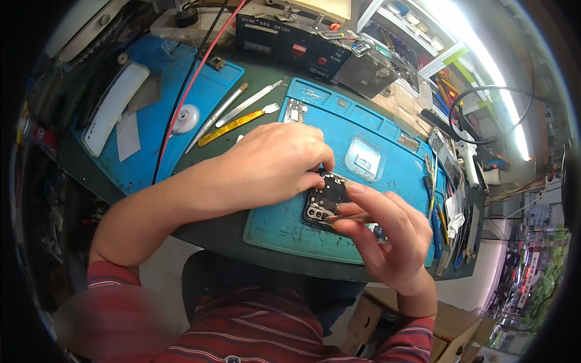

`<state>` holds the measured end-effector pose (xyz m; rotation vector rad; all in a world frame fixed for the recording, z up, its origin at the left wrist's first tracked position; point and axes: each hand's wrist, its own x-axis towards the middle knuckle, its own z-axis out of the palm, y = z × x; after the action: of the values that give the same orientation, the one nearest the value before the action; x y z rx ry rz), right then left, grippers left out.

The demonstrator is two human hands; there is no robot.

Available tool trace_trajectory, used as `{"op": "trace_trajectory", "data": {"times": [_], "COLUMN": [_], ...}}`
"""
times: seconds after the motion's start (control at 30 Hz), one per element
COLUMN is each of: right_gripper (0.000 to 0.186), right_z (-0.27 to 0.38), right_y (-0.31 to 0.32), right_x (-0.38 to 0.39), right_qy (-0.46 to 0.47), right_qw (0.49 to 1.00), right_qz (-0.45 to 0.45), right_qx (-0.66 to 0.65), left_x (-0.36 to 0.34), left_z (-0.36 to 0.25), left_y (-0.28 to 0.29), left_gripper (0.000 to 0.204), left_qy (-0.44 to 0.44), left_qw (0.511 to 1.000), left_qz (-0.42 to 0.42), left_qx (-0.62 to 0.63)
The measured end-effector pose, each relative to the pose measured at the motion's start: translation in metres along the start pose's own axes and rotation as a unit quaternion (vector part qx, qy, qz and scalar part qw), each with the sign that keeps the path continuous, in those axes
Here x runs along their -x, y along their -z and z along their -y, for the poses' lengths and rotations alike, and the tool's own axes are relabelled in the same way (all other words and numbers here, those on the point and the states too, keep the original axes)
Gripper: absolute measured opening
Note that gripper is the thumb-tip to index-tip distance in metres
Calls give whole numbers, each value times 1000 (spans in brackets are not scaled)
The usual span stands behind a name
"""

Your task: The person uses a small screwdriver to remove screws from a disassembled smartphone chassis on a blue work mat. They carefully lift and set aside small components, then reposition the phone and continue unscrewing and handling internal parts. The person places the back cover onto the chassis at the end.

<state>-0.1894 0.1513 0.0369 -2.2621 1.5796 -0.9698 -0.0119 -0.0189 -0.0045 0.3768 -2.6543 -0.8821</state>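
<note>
An opened smartphone [327, 195], its dark inside and a cluster of camera lenses showing, lies on the blue work mat [284, 239]. My left hand [275, 160] reaches in from the left and grips the phone's upper left edge between thumb and fingers. Between the thumb and fingertips of my right hand [393, 233] is a slim grey tool [358, 218], tapered like tweezers. Its tip is at the phone's lower part, beside the camera lenses. My right fingers cover the phone's right side.
A clear plastic tray [364, 158] rests on the mat beyond the phone. A yellow-handled brush [239, 125] and thin tools lie to the left. A black bench device [290, 48] stands behind. More hand tools [445, 212] crowd the right edge. A red cable [196, 78] hangs at left.
</note>
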Motion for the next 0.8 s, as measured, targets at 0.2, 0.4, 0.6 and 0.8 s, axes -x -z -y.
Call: {"op": "trace_trajectory", "data": {"times": [0.2, 0.4, 0.6, 0.8], "right_gripper": [54, 54, 57, 55], "right_z": [-6, -2, -7, -56], "right_y": [-7, -10, 1, 16], "right_x": [-1, -6, -3, 5], "right_qy": [24, 31, 23, -123], "right_qw": [998, 996, 998, 950], "right_qz": [-35, -63, -4, -265], "right_qx": [-51, -56, -56, -112], "left_x": [-3, 0, -3, 0], "left_z": [1, -1, 1, -3], "left_y": [-3, -1, 0, 4], "left_gripper": [22, 22, 23, 20], "left_qy": [-4, -1, -2, 3], "left_qw": [1000, 1000, 1000, 1000], "left_qz": [3, 1, 17, 14], "left_qx": [1, 7, 9, 19]}}
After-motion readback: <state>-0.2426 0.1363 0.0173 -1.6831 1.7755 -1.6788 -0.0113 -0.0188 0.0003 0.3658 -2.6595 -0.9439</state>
